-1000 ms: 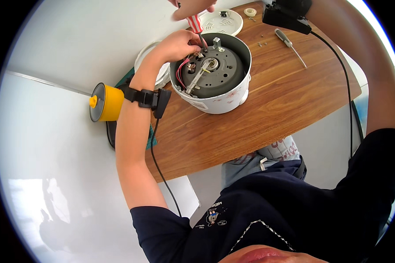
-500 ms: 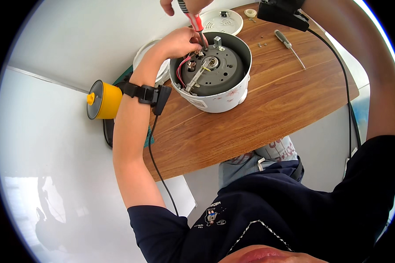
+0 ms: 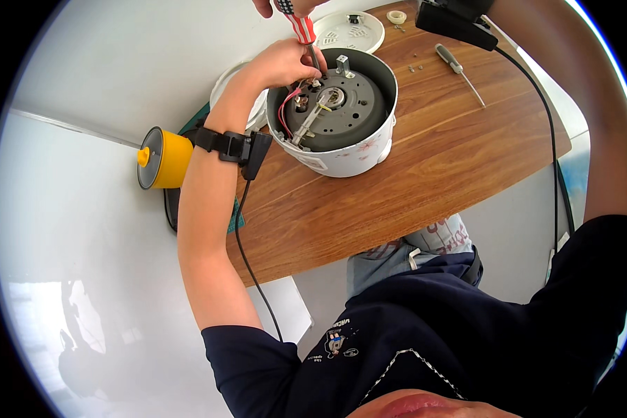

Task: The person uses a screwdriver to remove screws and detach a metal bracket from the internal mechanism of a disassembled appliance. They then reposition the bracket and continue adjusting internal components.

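A white rice cooker body [image 3: 348, 162] with a pink flower print stands on the table, its grey metal inside [image 3: 359, 111] exposed along with red wires [image 3: 283, 115]. At the top edge of the picture, my right hand [image 3: 308, 5] is closed round the handle of a screwdriver [image 3: 302, 29] with red and white stripes. The shaft points steeply down into the cooker's far left side. Beside that shaft, my left hand [image 3: 285, 61] reaches over the rim with thumb and fingers pinched together. Its fingertips partly cover the screwdriver's tip, and what they hold is hidden.
A second screwdriver [image 3: 460, 73] with a grey handle lies right of the cooker, near several small screws [image 3: 415, 68]. Behind stand a white round cover [image 3: 348, 33] and a small cream ring [image 3: 396, 17]. A yellow pot [image 3: 174, 159] is at left. Cables [image 3: 241, 237] hang from both wrists.
The screwdriver's handle has turned and shifted slightly up and left with my right hand. My left hand and the cooker have also moved a little to the left.
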Available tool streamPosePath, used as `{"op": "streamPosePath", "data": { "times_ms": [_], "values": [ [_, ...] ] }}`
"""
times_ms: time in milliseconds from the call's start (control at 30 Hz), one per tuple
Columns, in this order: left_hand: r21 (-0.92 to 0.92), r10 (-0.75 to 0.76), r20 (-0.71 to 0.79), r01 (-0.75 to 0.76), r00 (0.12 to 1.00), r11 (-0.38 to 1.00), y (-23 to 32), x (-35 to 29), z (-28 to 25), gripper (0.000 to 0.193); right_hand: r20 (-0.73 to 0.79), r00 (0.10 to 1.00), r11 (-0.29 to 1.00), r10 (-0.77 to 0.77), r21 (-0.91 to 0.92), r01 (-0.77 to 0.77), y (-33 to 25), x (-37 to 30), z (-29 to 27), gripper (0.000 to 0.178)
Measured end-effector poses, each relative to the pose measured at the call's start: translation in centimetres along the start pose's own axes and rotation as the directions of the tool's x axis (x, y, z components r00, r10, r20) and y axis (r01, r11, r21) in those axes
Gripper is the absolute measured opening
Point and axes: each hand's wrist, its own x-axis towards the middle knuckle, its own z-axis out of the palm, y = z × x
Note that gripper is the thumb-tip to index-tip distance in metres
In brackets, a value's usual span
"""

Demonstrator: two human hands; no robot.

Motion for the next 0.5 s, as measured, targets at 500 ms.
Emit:
{"op": "streamPosePath", "data": {
  "times_ms": [500],
  "values": [
    [0.005, 0.03, -0.154, -0.03, 0.988, 1.0, 0.1, 0.4, -0.1, 0.014, -0.329, 0.904, 0.873, 0.273, 0.479, -0.09, 4.0, -5.6, -2.4, 0.04]
  ]
}}
